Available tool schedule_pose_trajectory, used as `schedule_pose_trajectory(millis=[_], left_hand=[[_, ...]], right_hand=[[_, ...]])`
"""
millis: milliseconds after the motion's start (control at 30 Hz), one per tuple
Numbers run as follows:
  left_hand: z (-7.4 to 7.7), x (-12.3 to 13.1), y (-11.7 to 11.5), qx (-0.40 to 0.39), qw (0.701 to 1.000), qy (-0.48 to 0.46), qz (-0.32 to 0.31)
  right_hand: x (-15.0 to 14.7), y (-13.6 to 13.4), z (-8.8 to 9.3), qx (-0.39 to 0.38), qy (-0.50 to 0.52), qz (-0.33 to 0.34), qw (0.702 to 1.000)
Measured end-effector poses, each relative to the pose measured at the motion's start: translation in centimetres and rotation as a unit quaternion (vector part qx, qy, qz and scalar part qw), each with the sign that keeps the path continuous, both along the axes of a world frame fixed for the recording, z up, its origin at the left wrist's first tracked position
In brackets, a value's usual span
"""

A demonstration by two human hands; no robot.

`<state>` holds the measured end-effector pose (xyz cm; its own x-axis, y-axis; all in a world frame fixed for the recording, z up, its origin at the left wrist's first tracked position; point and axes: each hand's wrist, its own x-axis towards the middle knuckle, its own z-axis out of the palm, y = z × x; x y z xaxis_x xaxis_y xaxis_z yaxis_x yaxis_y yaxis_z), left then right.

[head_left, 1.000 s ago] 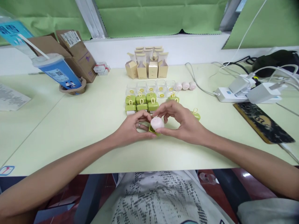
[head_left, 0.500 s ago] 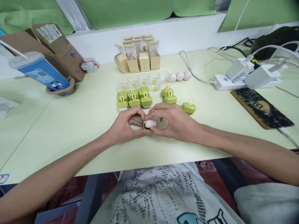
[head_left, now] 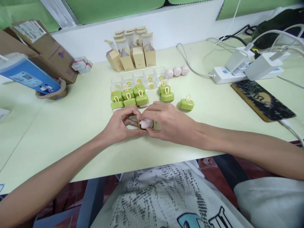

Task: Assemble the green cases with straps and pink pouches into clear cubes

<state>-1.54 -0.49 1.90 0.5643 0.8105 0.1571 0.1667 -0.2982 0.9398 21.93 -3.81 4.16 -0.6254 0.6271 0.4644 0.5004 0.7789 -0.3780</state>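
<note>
Head view: left hand (head_left: 118, 125) and right hand (head_left: 167, 122) both pinch a pink piece (head_left: 146, 123) seated in a green case (head_left: 143, 126), mid-tabletop (head_left: 78, 126). At twelve o'clock, clear cubes (head_left: 139, 79) bear unreadable yellow marks.

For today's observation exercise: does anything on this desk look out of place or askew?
One green case lies alone to the right, apart from the tidy cluster of green cases. The blue-labelled cup at far left appears steeply tilted, though the wide lens may exaggerate that. Nothing looks spilled or damaged.
</note>
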Motion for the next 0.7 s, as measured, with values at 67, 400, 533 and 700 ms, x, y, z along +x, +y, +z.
schedule_pose_trajectory(millis=[67,400,533,700], left_hand=[[0.1,0.1,0.1,0.009,1.000,0.002,-0.007],[0.1,0.1,0.1,0.011,1.000,0.002,-0.019],[-0.3,0.0,0.0,0.021,1.000,-0.009,0.005],[-0.6,-0.2,-0.7,0.151,0.984,-0.050,0.078]], right_hand=[[-0.2,0.0,0.1,0.008,-0.014,0.000,1.000],[0.7,0.3,0.6,-0.010,-0.040,0.039,0.998],[1.6,1.2,0.2,-0.053,0.014,0.037,0.998],[2.3,2.1,-0.2,-0.125,0.144,0.033,0.981]])
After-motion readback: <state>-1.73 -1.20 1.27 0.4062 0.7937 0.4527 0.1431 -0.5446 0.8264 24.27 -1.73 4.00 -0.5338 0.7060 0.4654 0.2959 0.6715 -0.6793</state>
